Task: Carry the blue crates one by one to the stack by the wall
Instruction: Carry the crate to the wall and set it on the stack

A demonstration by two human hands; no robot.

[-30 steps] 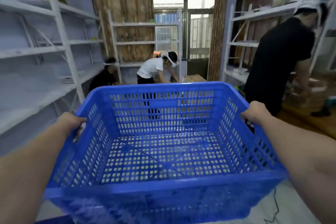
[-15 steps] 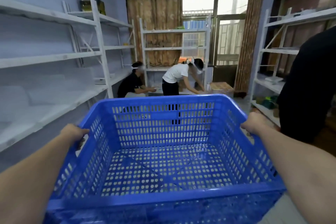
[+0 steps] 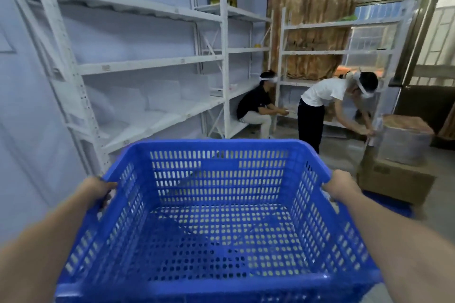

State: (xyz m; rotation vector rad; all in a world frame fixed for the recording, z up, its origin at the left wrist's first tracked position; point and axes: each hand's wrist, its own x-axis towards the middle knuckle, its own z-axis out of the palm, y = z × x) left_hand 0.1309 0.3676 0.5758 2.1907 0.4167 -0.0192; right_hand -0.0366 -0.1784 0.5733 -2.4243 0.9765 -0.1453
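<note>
While carried with left hand [image 3: 97, 188] and right hand [image 3: 341, 186] fingers curled over the blue crate [image 3: 216, 216] rims, risks clipping the cardboard box [image 3: 394, 179] alongside.

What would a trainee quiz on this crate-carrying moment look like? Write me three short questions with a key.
1. True or false: the blue crate holds boxes.
2. Which hands grip the crate's rim? A) left only B) right only C) both
3. Fill in: the person in the white shirt bends over a ____ box.

Key: 1 false, it is empty. 2 C, the left hand and right hand each hold a side. 3 cardboard.
</note>
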